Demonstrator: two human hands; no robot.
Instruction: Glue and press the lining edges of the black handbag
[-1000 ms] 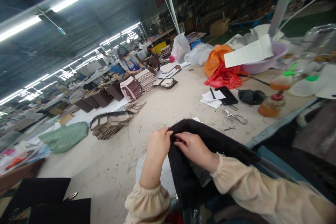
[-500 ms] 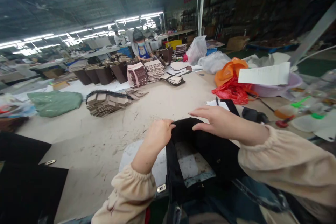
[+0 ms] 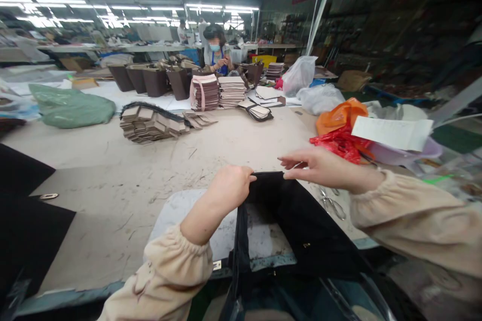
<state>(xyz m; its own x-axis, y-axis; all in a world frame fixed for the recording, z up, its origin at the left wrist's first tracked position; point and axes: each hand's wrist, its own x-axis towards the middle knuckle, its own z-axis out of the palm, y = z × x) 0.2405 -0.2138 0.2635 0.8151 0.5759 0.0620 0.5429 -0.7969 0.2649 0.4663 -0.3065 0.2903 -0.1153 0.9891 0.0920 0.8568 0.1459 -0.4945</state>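
Note:
A black fabric bag body (image 3: 320,230) stands at the table's near edge, its walls forming an open frame through which the tabletop shows. My left hand (image 3: 231,188) pinches its top rim at the far left corner. At the far right corner my right hand (image 3: 320,166) has its fingers stretched out, the thumb against or very close to the rim. Small gold-coloured hardware (image 3: 307,245) shows on the right wall. A metal plate (image 3: 217,265) lies by the left wall. Some of the near side is dark and hard to make out.
Scissors (image 3: 332,204) lie right of the bag body. Black panels (image 3: 30,241) are at left, a fanned stack of grey-brown pieces (image 3: 150,123) further back. Red plastic bag (image 3: 339,143) and lilac basin (image 3: 406,153) stand at right. A co-worker (image 3: 218,55) sits behind brown bags (image 3: 156,83).
My view has levelled out. My right hand has shifted to the far right corner, and scissors now show beside the bag body. My left hand keeps its grip on the rim.

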